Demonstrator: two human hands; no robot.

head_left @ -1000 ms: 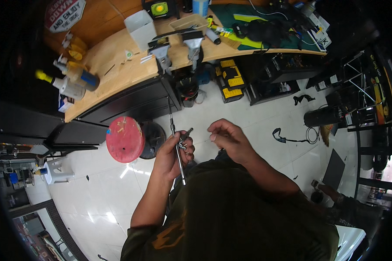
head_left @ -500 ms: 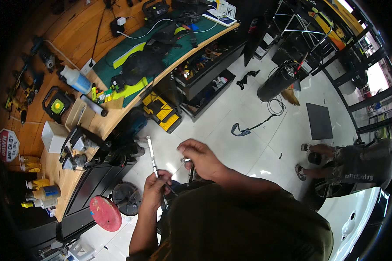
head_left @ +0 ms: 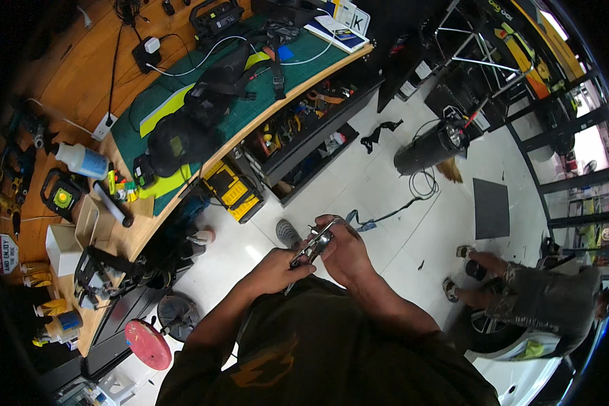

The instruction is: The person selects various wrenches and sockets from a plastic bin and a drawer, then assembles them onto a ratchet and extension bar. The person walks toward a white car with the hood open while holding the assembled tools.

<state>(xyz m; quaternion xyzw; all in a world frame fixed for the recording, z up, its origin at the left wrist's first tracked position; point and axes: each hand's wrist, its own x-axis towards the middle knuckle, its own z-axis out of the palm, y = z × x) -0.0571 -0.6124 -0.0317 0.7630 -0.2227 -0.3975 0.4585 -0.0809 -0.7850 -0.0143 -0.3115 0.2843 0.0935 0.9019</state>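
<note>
Clasping hands (head_left: 276, 271), metal tools (head_left: 312, 247) half-hidden

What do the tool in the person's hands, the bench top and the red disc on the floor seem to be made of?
Tool: metal, likely steel, polished or plated; it is silvery with bright highlights.
Bench top: wood or wood-faced board, smooth-looking; it is pale tan.
Red disc: possibly plastic or vinyl-covered; the colour is fairly even, but the view leaves it open.
</note>
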